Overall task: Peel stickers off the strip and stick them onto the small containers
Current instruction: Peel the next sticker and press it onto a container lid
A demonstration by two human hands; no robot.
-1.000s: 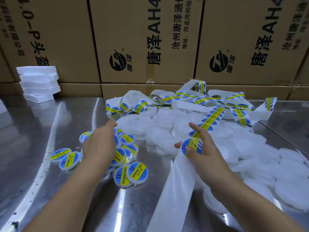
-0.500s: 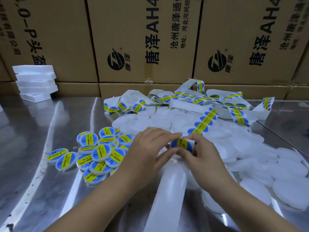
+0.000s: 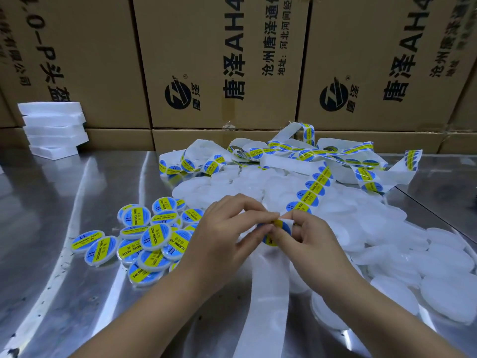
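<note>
A white backing strip runs from the front edge up to my hands, then on as a sticker strip of blue-and-yellow round stickers toward a tangle at the back. My left hand and my right hand meet over it, both pinching one blue-and-yellow sticker between fingertips. Whether the sticker is free of the strip I cannot tell. Plain white round containers lie heaped behind and right of my hands. Labelled containers sit clustered to the left.
The steel table is shiny, with a seam at the right. Large cardboard boxes wall off the back. A stack of white foam blocks stands at the back left. More coiled sticker strip lies against the boxes.
My left hand left the labelled pile and moved right to meet my right hand. Both hands have closed on the sticker at the strip's end.
</note>
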